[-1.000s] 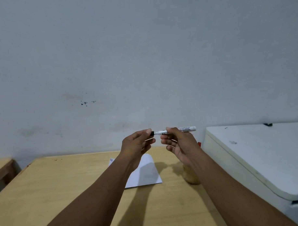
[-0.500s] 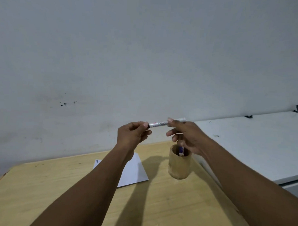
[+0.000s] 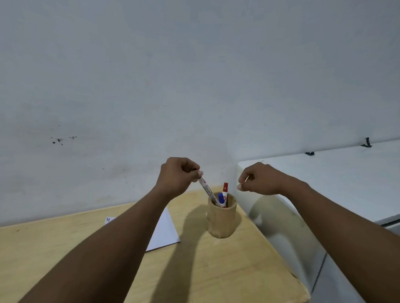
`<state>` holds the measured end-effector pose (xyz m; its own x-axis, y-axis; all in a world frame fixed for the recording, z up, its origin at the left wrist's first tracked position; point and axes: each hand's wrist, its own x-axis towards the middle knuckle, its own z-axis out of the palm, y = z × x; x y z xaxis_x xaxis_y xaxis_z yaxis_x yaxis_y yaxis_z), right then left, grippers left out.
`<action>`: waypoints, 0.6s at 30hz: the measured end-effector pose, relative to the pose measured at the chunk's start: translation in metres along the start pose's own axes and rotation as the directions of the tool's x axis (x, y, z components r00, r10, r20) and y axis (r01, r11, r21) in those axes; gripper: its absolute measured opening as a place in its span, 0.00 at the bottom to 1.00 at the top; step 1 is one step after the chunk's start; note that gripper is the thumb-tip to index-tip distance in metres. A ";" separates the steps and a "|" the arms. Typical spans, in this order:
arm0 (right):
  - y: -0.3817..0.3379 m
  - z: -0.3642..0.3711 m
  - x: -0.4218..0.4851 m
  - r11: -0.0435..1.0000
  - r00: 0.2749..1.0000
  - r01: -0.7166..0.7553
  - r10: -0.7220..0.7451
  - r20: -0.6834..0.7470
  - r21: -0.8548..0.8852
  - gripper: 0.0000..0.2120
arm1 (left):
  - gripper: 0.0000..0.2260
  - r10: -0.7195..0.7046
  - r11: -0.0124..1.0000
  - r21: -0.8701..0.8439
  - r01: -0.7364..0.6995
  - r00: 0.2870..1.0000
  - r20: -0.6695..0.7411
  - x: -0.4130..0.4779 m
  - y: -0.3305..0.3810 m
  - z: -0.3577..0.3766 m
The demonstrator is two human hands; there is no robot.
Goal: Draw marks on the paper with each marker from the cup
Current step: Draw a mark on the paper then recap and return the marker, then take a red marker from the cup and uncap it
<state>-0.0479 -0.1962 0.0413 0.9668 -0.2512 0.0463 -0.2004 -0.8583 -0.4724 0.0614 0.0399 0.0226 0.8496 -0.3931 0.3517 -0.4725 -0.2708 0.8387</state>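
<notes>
Item: white-barrelled marker with printed label [image 3: 207,189], pinched at its upper end by the left hand [image 3: 177,176], lower end already inside the round wooden cup [image 3: 221,216] and leaning on its rim (likely being put back). Cup also holds a red-capped marker [image 3: 225,189] and a blue-capped marker [image 3: 221,198], upright for easy picking. Right hand [image 3: 259,179]: loosely curled, holding nothing, beside the cup. White paper sheet [image 3: 166,229]: flat on the pale wooden table [image 3: 212,276], left of the cup, small dark marks at one corner.

Wood, paper and plastic — mostly matt surfaces

The table [image 3: 212,276] and cup [image 3: 221,220] are seen as pale, smooth wood; the paper [image 3: 166,231] is matt white, the markers [image 3: 224,193] smooth plastic, the wall [image 3: 197,72] matt and faintly speckled.
</notes>
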 end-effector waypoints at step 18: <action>0.013 0.022 0.016 1.000 1.000 -0.011 0.011 -0.023 0.000 0.10 | 0.13 -0.019 0.945 0.319 -0.067 0.966 0.257 0.010 0.007 0.060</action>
<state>-0.0316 -0.2012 0.0164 0.9606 -0.2709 0.0613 -0.2111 -0.8555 -0.4728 0.0526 -0.0189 0.0075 0.7693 -0.6008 0.2172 -0.5782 -0.5104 0.6365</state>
